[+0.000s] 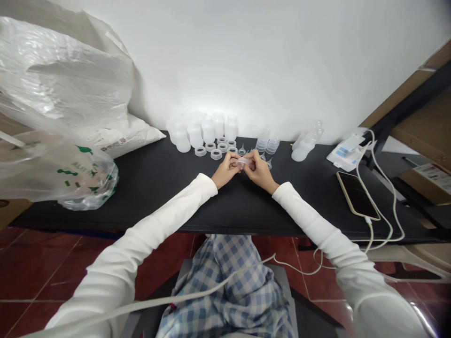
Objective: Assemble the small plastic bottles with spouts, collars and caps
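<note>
Over the middle of the black table, my left hand [225,171] and my right hand [260,171] meet, both with bent fingers closed on a small translucent ring-shaped piece [243,161]. Just behind my left hand lie several white rings [216,154], and behind those stand several frosted bottles [208,127]. Small clear nipple-shaped pieces [242,150] sit beyond my fingers, partly hidden by them. Clear stacked caps [272,145] stand behind my right hand.
Assembled-looking bottles [305,144] are farther right, near a white plastic pack [347,151]. A phone [357,195] with a white cable lies at the right. Large plastic bags [63,178] fill the left end of the black table [155,188]. Cardboard boxes [423,122] stand on a rack at right.
</note>
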Demonstrator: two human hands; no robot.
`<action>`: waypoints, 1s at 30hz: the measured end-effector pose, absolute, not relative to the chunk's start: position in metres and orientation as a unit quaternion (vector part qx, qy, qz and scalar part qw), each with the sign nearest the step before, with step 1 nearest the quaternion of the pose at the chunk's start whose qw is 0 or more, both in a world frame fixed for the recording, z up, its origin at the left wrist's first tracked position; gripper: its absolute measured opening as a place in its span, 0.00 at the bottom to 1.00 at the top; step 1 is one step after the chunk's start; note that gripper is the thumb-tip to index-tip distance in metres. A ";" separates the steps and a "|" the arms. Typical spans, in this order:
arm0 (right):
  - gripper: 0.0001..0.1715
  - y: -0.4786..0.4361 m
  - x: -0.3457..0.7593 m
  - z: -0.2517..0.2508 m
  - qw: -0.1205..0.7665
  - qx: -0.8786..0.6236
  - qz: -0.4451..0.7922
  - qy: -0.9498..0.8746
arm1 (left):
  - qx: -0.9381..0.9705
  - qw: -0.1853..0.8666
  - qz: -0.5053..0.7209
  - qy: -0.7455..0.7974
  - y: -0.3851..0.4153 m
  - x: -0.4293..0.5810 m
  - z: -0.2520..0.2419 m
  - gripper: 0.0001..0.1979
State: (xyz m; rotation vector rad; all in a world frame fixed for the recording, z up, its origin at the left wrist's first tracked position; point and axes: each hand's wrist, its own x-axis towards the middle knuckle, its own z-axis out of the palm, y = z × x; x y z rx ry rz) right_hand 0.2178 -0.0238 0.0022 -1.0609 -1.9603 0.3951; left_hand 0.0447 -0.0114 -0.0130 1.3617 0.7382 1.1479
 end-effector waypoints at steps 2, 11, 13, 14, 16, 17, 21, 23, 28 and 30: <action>0.11 -0.024 0.219 0.002 0.430 -0.434 0.147 -0.778 | 0.559 0.605 0.484 0.296 -0.013 0.044 -0.010 0.20; 0.19 -0.020 0.226 0.009 0.380 -0.363 0.126 -0.841 | 0.470 0.644 0.512 0.320 -0.014 0.042 -0.007 0.19; 0.22 -0.019 0.227 0.007 0.374 -0.347 0.132 -0.850 | 0.481 0.624 0.521 0.329 -0.012 0.041 -0.009 0.20; 0.23 -0.018 0.228 0.006 0.378 -0.347 0.141 -0.847 | 0.495 0.609 0.524 0.331 -0.011 0.041 -0.010 0.21; 0.26 -0.017 0.229 0.002 0.399 -0.349 0.180 -0.829 | 0.534 0.572 0.530 0.327 -0.009 0.040 -0.011 0.24; 0.27 -0.016 0.229 0.001 0.414 -0.349 0.208 -0.815 | 0.557 0.552 0.532 0.319 -0.009 0.040 -0.012 0.26; 0.30 -0.016 0.226 0.001 0.455 -0.352 0.294 -0.764 | 0.646 0.463 0.536 0.286 -0.009 0.041 -0.016 0.31; 0.29 -0.018 0.224 0.004 0.454 -0.362 0.299 -0.757 | 0.673 0.426 0.535 0.282 -0.011 0.041 -0.016 0.30; 0.30 -0.018 0.220 0.005 0.489 -0.393 0.297 -0.720 | 0.708 0.344 0.537 0.304 -0.014 0.034 -0.010 0.23; 0.30 -0.017 0.220 0.003 0.510 -0.408 0.296 -0.697 | 0.701 0.263 0.559 0.356 -0.012 0.027 -0.004 0.19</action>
